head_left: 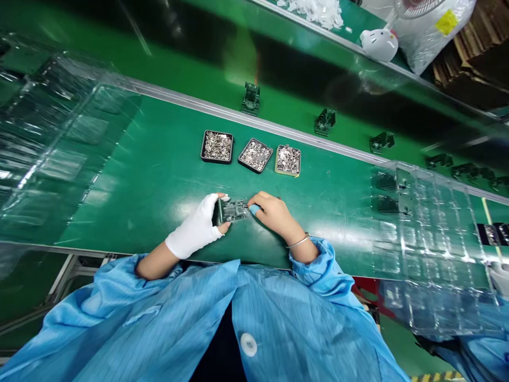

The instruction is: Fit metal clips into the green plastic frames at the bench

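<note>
My left hand (194, 227), in a white glove with bare fingertips, grips a small dark grey-green plastic assembly (234, 210) above the green worktop. Thumb and fingers hold its left end from both sides. At the assembly's right end my right hand (274, 212) is closed in a pinch, a blue cover on one finger. Whatever lies between those fingertips is too small to make out. Beyond the hands stand three small trays of shiny metal pieces: a left tray (202, 154), a middle tray (243, 161) and a right tray (292, 174).
Similar assemblies (251, 99) sit spaced along the green belt (286, 114) behind a metal rail (178, 101). A clear compartment tray (429, 249) at right holds a few parts. Clear plastic trays (67, 132) stand at left. A shelf edge (318, 34) runs along the back.
</note>
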### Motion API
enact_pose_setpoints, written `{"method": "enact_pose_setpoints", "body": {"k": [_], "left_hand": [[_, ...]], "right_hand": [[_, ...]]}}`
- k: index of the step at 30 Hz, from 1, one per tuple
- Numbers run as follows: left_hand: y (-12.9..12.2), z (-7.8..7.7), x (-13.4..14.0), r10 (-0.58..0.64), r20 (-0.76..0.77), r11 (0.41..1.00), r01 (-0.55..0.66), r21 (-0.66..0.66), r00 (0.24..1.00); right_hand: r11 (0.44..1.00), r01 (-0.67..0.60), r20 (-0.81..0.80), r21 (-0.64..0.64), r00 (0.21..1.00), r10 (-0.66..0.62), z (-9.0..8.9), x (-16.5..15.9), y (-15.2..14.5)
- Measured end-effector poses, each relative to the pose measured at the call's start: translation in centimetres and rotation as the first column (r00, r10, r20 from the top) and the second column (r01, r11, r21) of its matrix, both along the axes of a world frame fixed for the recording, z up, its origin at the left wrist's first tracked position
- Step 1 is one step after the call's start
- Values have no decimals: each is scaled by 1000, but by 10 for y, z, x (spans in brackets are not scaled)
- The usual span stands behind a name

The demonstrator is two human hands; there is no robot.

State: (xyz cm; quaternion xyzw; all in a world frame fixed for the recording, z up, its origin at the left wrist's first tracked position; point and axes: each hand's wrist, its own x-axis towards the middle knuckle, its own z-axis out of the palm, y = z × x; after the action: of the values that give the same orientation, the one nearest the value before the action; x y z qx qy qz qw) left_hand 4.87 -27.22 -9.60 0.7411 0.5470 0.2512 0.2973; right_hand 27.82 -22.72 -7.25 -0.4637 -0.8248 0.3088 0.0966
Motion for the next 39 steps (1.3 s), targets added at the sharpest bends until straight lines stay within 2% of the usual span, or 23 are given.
{"method": "enact_pose_setpoints", "body": {"k": [8, 14, 20, 23, 28, 32, 35, 37, 39], "left_hand": [[-1, 0, -1, -18, -23, 1000, 18, 9, 1000], [-1, -2, 0, -31, -29, 999, 32, 33, 999], [0, -1, -2, -29, 3, 999, 29, 22, 1000], [-1, -1, -2, -26, 26, 998, 25, 49, 999], [-5, 2, 5, -18, 111, 980, -5, 197, 994], [-5, 7, 8, -80, 183, 967, 32, 251, 980], [-2, 10, 8, -106, 155, 969, 67, 236, 982], [3, 10, 7, -62, 55, 971, 47, 235, 997], [8, 9, 7, -36, -58, 970, 48, 240, 998]], "right_hand": [[999, 27, 164, -17, 986, -24, 10, -12, -3], [991, -51, 20, -120, 998, 54, 8, -1, 3], [996, -11, 176, -84, 984, 25, 13, -9, -6], [994, -23, 23, -104, 999, 26, 9, -1, -2], [996, 82, -318, 43, 946, -64, 0, 12, 7], [996, 84, -476, -32, 875, -89, 3, 2, 1], [989, 79, -397, 129, 918, -22, 8, -7, -7], [962, -31, -259, 269, 960, 104, 10, -11, -11], [924, -179, -160, 339, 956, 244, 11, -10, -10]]}}
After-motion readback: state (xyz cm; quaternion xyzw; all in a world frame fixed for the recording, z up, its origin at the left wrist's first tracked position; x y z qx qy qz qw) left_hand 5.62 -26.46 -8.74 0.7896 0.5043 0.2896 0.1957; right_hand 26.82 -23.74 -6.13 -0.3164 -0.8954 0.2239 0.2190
